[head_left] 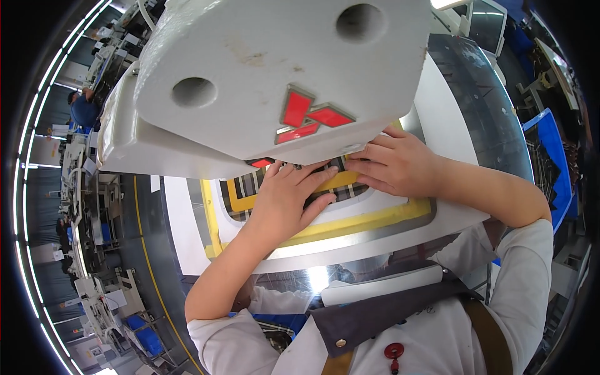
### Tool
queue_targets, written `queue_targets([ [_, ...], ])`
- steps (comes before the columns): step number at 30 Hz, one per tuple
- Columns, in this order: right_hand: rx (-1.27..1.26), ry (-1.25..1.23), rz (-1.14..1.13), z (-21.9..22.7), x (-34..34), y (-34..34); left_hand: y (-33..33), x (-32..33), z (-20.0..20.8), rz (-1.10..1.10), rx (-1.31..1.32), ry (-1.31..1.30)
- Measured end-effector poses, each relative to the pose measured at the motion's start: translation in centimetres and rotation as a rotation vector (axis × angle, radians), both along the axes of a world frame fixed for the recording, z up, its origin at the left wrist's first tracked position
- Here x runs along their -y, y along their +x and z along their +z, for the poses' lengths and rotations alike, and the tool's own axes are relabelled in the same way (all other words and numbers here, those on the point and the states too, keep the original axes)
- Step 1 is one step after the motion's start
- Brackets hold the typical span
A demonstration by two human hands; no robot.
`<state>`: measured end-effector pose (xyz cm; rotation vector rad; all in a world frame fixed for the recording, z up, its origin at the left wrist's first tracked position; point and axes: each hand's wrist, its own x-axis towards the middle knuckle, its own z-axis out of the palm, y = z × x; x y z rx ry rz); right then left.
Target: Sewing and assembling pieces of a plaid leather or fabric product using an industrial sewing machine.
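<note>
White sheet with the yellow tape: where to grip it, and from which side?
Probably the near edge of the white sheet, from the wearer's side, hands spread wide. It lies flat and looks thin, so pinching the rim suits it. The far part runs under the machine head, which crowds that side; the near edge is exposed.

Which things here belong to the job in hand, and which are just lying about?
Apparently in use:
plaid fabric, beneath left hand
yellow strip, at right hand
yellow-edged panel
white machine head overhead

Apparently just around:
blue bin, far lower left
workstations across the aisle
</note>
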<state>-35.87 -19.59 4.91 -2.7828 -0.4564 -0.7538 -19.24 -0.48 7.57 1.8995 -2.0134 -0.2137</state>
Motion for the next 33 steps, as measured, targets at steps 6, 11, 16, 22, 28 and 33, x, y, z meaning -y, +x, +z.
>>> queue_targets([
  [6,-0.034,-0.024,-0.079,-0.1,0.3,0.8,1.8,0.3,-0.6,0.059,0.084,-0.052],
  [11,-0.064,-0.041,-0.111,0.3,0.8,0.9,2.9,0.4,-1.7,0.164,0.068,0.018],
  [16,-0.039,0.021,-0.113,0.0,0.4,1.1,3.0,0.3,-1.6,0.106,0.012,-0.129],
  [22,-0.200,0.269,-0.299,1.2,0.4,0.6,2.7,0.0,-1.3,0.114,0.014,-0.061],
  [28,-0.444,0.102,-0.302,3.6,-0.3,1.7,-0.8,-1.6,0.2,0.001,-0.037,0.033],
  [33,-0.335,-0.074,-0.151,2.2,-0.5,2.1,-7.7,-6.3,-1.5,-0.456,-0.198,0.140],
])
